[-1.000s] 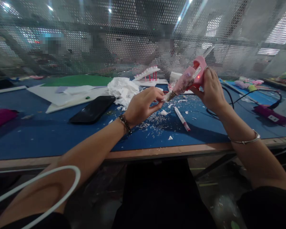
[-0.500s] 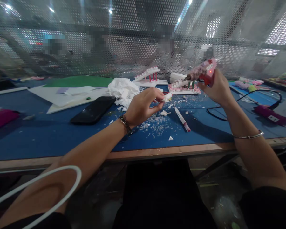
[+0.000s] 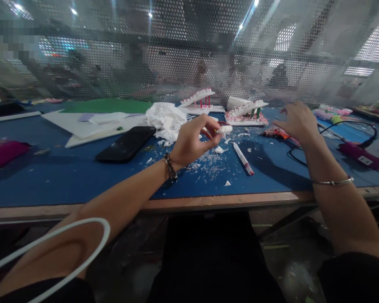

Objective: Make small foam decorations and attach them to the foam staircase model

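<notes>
My left hand [image 3: 194, 139] is raised over the blue table [image 3: 66, 176] and pinches a small white foam piece [image 3: 225, 129] between thumb and fingers. My right hand [image 3: 298, 121] hovers open, fingers spread, just above the pink glue gun [image 3: 274, 133], which lies on the table with its black cord [image 3: 306, 158] trailing right. A small foam model on green and pink posts [image 3: 248, 114] stands just beyond both hands. A white marker with a pink cap [image 3: 242, 158] lies among white foam crumbs [image 3: 208, 162] below my left hand.
A black phone [image 3: 126, 144] lies left of my left hand, beside a heap of crumpled white scraps [image 3: 166, 118] and white foam sheets [image 3: 82, 126]. A second foam model [image 3: 197, 101] stands at the back. A perforated screen [image 3: 177, 54] closes the far side; people sit behind it.
My right hand lowered the pink glue gun from the air to the table and let go of it, opening above it. My left hand kept the white foam piece, barely moving.
</notes>
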`<state>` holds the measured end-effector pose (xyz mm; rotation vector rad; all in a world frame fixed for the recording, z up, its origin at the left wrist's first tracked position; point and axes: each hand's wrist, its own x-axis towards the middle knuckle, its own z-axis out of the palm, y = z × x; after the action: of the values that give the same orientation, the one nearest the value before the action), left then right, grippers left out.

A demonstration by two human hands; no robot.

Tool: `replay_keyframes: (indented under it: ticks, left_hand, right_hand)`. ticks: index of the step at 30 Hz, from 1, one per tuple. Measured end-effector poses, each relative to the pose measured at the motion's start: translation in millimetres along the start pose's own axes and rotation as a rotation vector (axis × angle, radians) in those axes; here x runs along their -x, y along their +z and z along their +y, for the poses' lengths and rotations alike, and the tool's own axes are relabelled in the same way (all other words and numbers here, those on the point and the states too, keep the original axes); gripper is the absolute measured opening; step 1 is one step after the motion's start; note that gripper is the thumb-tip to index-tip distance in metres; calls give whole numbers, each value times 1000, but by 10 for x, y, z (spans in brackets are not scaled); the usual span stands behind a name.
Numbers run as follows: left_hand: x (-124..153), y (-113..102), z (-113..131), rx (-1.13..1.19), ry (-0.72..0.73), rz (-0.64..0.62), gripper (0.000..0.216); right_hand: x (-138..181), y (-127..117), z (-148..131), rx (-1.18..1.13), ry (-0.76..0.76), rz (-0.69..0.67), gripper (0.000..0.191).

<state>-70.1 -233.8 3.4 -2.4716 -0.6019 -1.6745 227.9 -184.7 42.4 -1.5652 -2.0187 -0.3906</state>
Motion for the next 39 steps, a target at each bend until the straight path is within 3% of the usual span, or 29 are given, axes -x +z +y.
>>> replay_keyframes:
  ticks: [3,8,14,21,39]
  left_hand:
    - [28,51,1,117,-125,5,13]
    - [46,81,49,183,-168,-21,15]
    - [28,93,92,213,-135,-24,15]
    - [25,79,100,193,-173,-49,15]
    - [24,86,113,166,-132,-89,10]
  right_hand:
    - [145,-95,-489,-144,-353,166,20]
    - [409,-88,-1006,-343,-618,207,18]
    - [450,-23,-1030,-328,-606,222,19]
    - [403,23,-1030,-404,-791,407,14]
    - [388,50,-1029,-394,-779,294,9]
